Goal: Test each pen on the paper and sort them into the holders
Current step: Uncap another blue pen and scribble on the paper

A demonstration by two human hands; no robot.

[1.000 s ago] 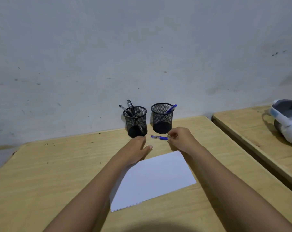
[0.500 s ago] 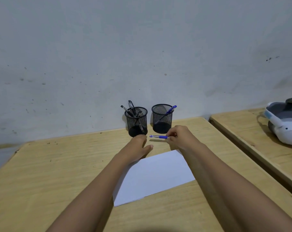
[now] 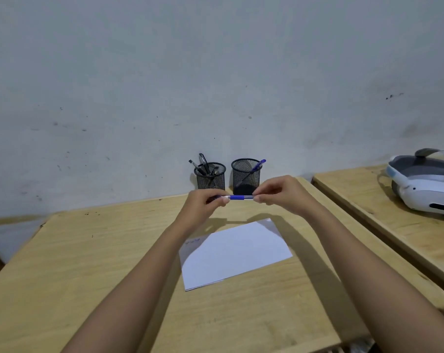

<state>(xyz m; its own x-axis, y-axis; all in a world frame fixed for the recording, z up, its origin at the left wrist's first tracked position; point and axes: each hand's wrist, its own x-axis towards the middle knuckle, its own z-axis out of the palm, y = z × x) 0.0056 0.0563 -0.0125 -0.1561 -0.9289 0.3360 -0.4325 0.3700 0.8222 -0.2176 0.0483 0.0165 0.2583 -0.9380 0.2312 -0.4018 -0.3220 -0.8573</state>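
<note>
over wooden desk [image 3: 88, 250], both hands' fingers [image 3: 222, 201] pinch level blue pen [image 3: 237, 197]

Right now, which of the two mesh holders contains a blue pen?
The right holder, where a single blue-capped pen leans against the rim; the left holder holds only black pens.

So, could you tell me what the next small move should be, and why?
Probably pull its ends apart to uncap the pen: the left hand and right hand each pinch one end, holding it level in the air, off the paper.
</note>
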